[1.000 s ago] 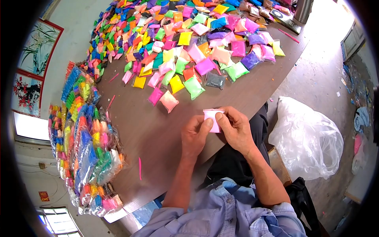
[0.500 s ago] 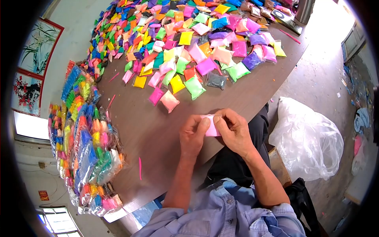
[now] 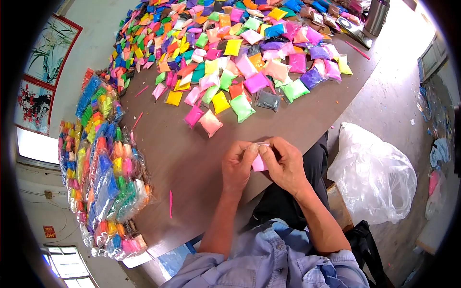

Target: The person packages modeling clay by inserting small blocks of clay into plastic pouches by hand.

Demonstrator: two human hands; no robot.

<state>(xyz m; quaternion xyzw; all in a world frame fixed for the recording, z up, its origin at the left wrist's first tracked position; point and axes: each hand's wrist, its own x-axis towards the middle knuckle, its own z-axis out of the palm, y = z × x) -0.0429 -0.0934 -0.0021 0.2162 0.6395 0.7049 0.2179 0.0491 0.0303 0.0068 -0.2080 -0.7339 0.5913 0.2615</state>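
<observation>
A small pink packet point(image 3: 260, 164) is held between my two hands above the table's near edge. My left hand point(image 3: 237, 161) pinches its upper left part, and my right hand point(image 3: 284, 161) pinches the upper right. Both thumbs nearly meet at the top of the packet, covering much of it. Just beyond my hands lie a peach packet point(image 3: 210, 124) and a light green packet point(image 3: 242, 108), the nearest of a large spread of colourful small packets.
Bundled bags of coloured packets point(image 3: 103, 182) stand along the table's left side. A pink strip point(image 3: 171, 204) lies on the brown table point(image 3: 192, 163). A metal flask point(image 3: 377, 18) stands at the far right. On the floor to the right is a large translucent plastic bag point(image 3: 370, 173).
The view has shifted slightly. My thumbs have come closer together at the packet's top, and less of the pink packet shows between my hands.
</observation>
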